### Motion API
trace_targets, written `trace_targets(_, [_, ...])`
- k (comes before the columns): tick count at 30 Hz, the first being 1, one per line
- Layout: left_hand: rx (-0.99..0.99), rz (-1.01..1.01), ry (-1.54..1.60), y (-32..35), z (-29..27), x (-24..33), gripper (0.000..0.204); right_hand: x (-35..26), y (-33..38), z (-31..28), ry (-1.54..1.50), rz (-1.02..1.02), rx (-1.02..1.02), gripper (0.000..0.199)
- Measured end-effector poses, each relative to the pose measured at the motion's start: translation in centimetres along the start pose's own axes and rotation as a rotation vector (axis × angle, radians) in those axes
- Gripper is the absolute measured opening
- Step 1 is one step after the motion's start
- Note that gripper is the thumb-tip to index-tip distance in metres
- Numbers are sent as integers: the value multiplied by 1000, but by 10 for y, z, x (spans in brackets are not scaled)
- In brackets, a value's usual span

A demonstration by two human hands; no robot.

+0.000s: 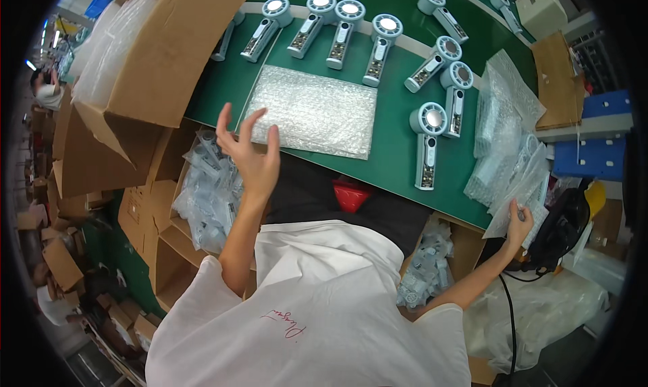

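Note:
My left hand [252, 157] is raised over the near edge of the green table with its fingers spread and nothing in them. Just beyond it a flat bubble wrap bag [314, 110] lies on the tabletop. At the right end of the table my right hand [518, 226] has its fingers closed on the near edge of a bubble wrap bag [503, 201], part of a loose pile. Between the hands, nearer the right one, a light blue handheld fan [427, 144] lies with its round head away from me. Several similar fans [383, 49] lie farther back.
An open cardboard box [172, 56] with clear plastic sheets stands at the left. Below the table edge, boxes hold bagged parts [209, 191] at left and more bagged parts [428, 265] at right. A black cable [511, 313] hangs at the lower right. The green tabletop [368, 174] shows between items.

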State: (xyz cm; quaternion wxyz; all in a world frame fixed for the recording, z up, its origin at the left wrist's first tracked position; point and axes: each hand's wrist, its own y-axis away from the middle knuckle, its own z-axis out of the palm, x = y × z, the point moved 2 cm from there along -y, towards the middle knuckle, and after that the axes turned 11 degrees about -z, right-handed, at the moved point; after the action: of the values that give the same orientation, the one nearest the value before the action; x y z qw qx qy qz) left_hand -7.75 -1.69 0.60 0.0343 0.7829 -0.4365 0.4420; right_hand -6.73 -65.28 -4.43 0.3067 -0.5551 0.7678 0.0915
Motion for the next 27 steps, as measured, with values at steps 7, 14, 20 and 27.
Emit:
trace_targets(7, [-222,74,392,36,2,28,21,-68,8,-40,-278,-238,93,31])
trace_targets(14, [-805,132,755,76,12,74,51,-199,26,-66,-875,-136,605,16])
trace_targets(20, [-1122,-361,1304,58,14,87,122,-323,60,77,-1438,10,144,24])
trace_targets(27, [-458,-693,1307,-16,-41,20,73,-438,81,207,-751,-607,-562,23])
